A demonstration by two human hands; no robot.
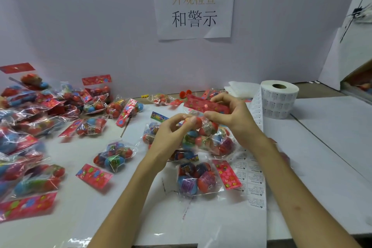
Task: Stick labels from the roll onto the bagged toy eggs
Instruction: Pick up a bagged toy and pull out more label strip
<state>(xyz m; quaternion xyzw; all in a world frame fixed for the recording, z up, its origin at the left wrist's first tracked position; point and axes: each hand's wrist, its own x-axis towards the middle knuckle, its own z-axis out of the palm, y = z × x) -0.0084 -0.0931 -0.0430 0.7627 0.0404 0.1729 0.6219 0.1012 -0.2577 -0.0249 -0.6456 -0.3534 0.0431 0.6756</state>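
Both hands hold one clear bag of toy eggs point(209, 127) with a red header card above the table's middle. My left hand point(171, 133) pinches the bag at a red egg. My right hand point(231, 115) grips its top by the red card. A white label roll point(278, 99) stands at the back right. Its strip of printed labels point(255, 169) trails toward me under my right forearm. More bagged eggs lie beneath my hands, one point(198, 178) nearest me.
A big heap of bagged eggs point(34, 123) covers the table's left side. One separate bag point(114, 156) lies left of my left forearm. A wall with a paper sign point(194, 6) closes the back. White boards point(332, 131) cover the table at right.
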